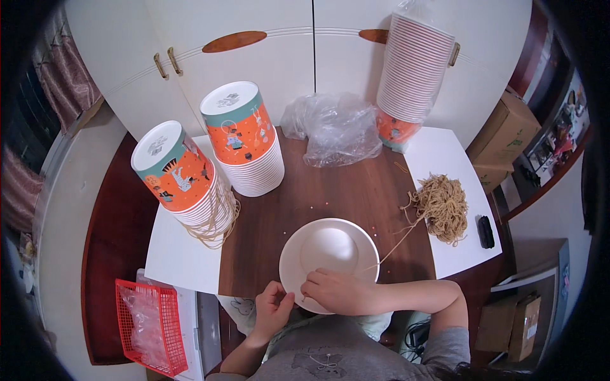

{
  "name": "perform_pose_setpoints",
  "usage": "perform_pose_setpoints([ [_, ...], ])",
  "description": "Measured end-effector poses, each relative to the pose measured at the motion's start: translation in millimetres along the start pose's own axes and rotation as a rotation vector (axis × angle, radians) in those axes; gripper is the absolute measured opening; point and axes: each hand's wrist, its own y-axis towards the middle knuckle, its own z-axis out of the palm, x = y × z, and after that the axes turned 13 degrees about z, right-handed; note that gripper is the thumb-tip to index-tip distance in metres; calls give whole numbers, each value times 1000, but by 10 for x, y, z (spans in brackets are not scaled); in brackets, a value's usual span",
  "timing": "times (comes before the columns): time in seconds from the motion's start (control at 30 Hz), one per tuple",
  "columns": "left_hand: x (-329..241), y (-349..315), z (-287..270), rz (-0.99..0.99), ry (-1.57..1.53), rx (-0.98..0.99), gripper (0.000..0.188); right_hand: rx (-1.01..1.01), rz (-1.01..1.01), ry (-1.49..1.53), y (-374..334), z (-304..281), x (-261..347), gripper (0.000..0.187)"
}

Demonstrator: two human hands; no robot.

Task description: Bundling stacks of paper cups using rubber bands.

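A white paper bucket [328, 244] is right in front of me, its open mouth toward me, at the table's near edge. My left hand [274, 306] is at its lower left rim, thumb and fingers pressed together; what they pinch is too small to make out. My right hand [333, 291] reaches across the bucket's mouth, fingers curled down near the left inside wall, and hides what they grip. From a loose tan bundle of cord [440, 209] on the right, one strand [401, 240] runs to the bucket's right rim and disappears by my right forearm.
Two stacks of upside-down orange-and-teal buckets [176, 168] [243, 136] stand at the left, tan cord loops [219, 219] draped on the nearer. Behind are a crumpled clear bag [340, 127] and a tall wrapped bucket stack [414, 70]. A black object [485, 232] lies far right; a red basket [171, 330] sits lower left.
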Motion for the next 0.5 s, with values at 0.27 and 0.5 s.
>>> perform_pose_setpoints([
  [0.27, 7, 1, -9, 6, 8, 8, 6, -46, -30, 2, 6, 61, -10, 14],
  [0.5, -14, 23, -12, 2, 40, 27, 4, -54, -53, 0, 30, 80, -33, 13],
])
